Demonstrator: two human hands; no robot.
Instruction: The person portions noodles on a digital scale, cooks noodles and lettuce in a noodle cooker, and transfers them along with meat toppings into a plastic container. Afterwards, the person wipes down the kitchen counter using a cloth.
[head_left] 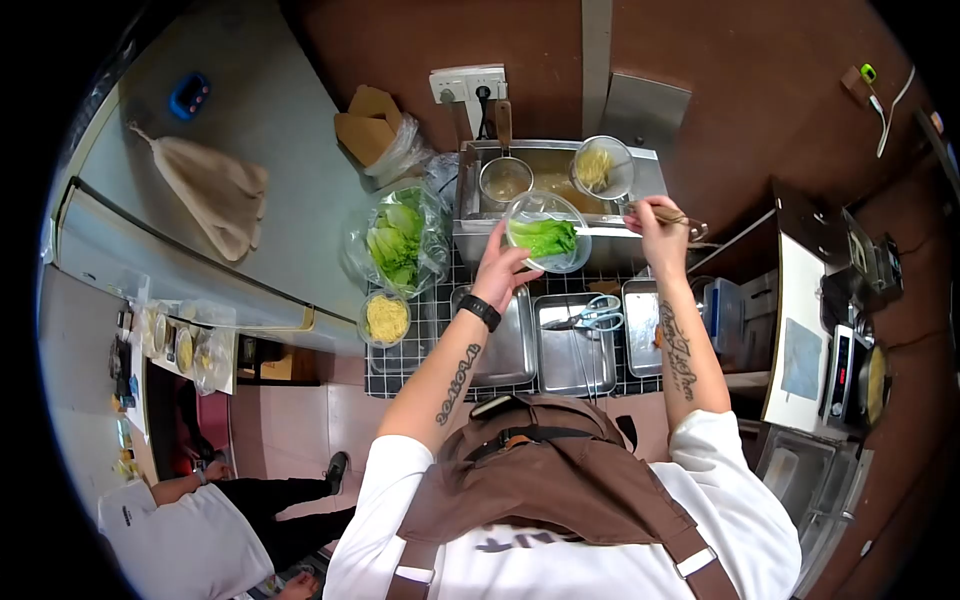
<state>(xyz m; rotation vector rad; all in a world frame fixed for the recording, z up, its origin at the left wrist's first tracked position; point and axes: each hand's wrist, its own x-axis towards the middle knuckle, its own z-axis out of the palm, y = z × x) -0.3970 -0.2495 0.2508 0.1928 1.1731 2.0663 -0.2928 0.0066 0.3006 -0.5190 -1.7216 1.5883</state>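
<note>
My left hand (502, 268) holds a clear plastic bowl (574, 258) with green leaves (543, 237) inside, tilted in front of the cooker's front edge. My right hand (661, 232) is closed around the wooden handle of a strainer (604, 167). Pale noodles (594, 169) lie in that strainer, over the cooker's cloudy water (550, 168). A second strainer (506, 179) hangs in the cooker at the left, its wooden handle pointing up.
Left of the cooker are a bag of lettuce (396, 240) and a bowl of noodles (387, 318). Metal trays (575, 365) and blue scissors (601, 314) sit on the tiled counter before me. Another person (190, 540) is at the lower left.
</note>
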